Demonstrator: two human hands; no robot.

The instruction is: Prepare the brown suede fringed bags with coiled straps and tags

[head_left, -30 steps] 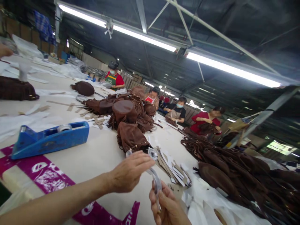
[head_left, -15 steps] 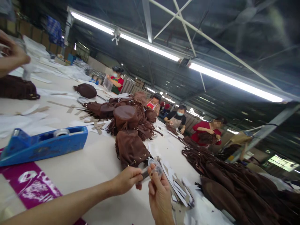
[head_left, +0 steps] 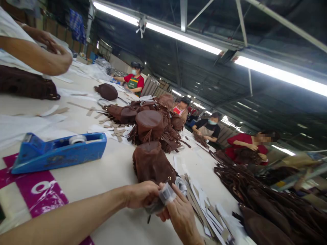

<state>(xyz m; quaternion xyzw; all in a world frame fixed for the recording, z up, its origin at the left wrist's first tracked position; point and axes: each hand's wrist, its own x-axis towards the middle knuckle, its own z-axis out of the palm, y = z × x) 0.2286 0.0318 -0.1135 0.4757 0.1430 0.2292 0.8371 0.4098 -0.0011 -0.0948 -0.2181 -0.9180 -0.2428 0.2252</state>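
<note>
My left hand [head_left: 141,194] and my right hand [head_left: 180,214] meet low in the middle of the view. Both are closed on a small clear plastic-wrapped piece [head_left: 165,195] held between them just above the table. Right behind them stands a brown fringed bag [head_left: 150,162]. A fan of cardboard and white paper tags [head_left: 204,211] lies to the right of my hands.
A blue tape dispenser [head_left: 60,151] sits on the left on the pale table [head_left: 112,170], over a magenta printed sheet [head_left: 38,190]. A heap of brown bags [head_left: 150,120] lies further back, another pile [head_left: 270,204] at right. A co-worker's arm [head_left: 35,56] reaches in top left; several masked people sit along the far side.
My hands have come together, and the clear strip that hung stretched between them is now bunched up in both. The view has shifted, and a co-worker's arm has come in at top left.
</note>
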